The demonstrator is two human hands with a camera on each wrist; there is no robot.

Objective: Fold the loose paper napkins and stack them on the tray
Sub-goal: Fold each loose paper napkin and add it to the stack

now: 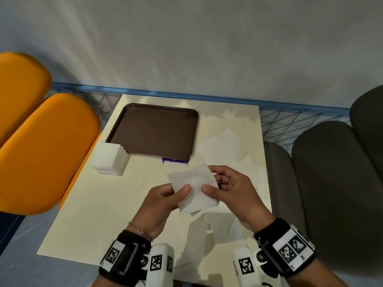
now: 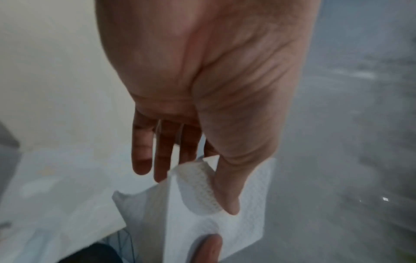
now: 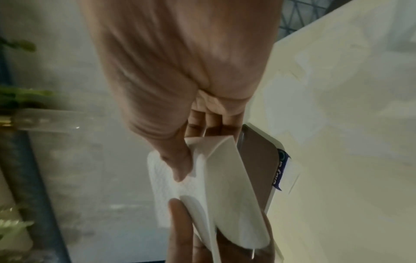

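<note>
Both hands are up off the table w/ one napkin (image 1: 193,188) held between them, mid-air in front of the tray. Left hand (image 1: 160,204) pinches its near-left edge, thumb on top and fingers underneath; right hand (image 1: 230,190) pinches the right side the same way. Left wrist view shows the left thumb (image 2: 231,192) pressing a rolled-over flap of the paper, and the right wrist view shows at least two layers splayed apart, so imo it's partway through a fold, not flat yet. Holding it in the air w/ both thumbs probably makes sense bc the paper is limp — two pinch points keep the edges lined up before creasing.

Tray (image 1: 153,131) sits at the far-left of the table (image 1: 87,214), brown, nothing on it that I can see, so no stacking done yet afaict. Path from the hands to the tray looks open.

Other stuff: a neat white stack of napkins (image 1: 109,160) just off the tray's near-left corner, touching or nearly — can't tell which. A purple-and-white packet (image 1: 175,162) pokes out from under the tray's near edge. More loose napkins (image 1: 223,146) are spread on the right side of the table, pale on pale so hard to count. Orange seats (image 1: 41,152) on the left, grey seats (image 1: 331,183) on the right, blue mesh rail (image 1: 290,119) behind.

Only thing sorta in the way is the packet at the tray's near edge, minor tho.
</note>
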